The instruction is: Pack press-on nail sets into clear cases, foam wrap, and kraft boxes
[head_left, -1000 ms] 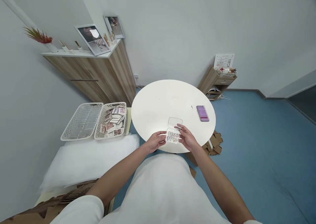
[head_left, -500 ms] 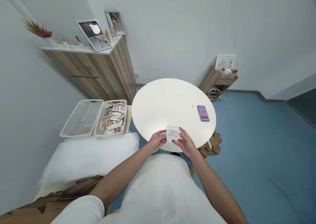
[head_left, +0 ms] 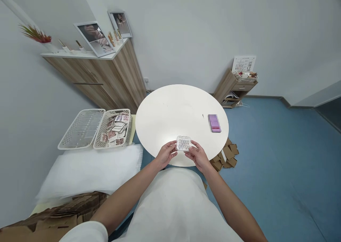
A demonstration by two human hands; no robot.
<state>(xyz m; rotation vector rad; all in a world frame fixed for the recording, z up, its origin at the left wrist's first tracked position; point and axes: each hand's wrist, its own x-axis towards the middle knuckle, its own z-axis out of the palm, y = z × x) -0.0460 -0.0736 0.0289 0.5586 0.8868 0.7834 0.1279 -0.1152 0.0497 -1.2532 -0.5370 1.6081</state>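
Note:
Above the near edge of a round white table point(head_left: 170, 110), my two hands hold a small clear plastic case point(head_left: 183, 143) between them. Rows of small, pale, nail-shaped pieces show inside it; they look like press-on nails. My left hand point(head_left: 165, 154) grips the left side of the case with its fingertips. On the opposite side, my right hand point(head_left: 198, 155) pinches the right edge, fingers curled at its lower corner. A purple box-like item point(head_left: 214, 123), blurred by pixels, lies on the table's right part, with a tiny dark object point(head_left: 203, 116) beside it.
Left of the table stand a white basket point(head_left: 96, 142) of printed nail cards and another basket point(head_left: 61, 142) of clear cases. White foam sheeting point(head_left: 93, 171) lies nearer. A wooden cabinet point(head_left: 125, 75) stands behind. Flattened cardboard point(head_left: 227, 155) lies on the floor at right.
The view has shifted slightly, so the table and baskets sit further left. Both hands still hold the clear case, which is now tilted a little differently.

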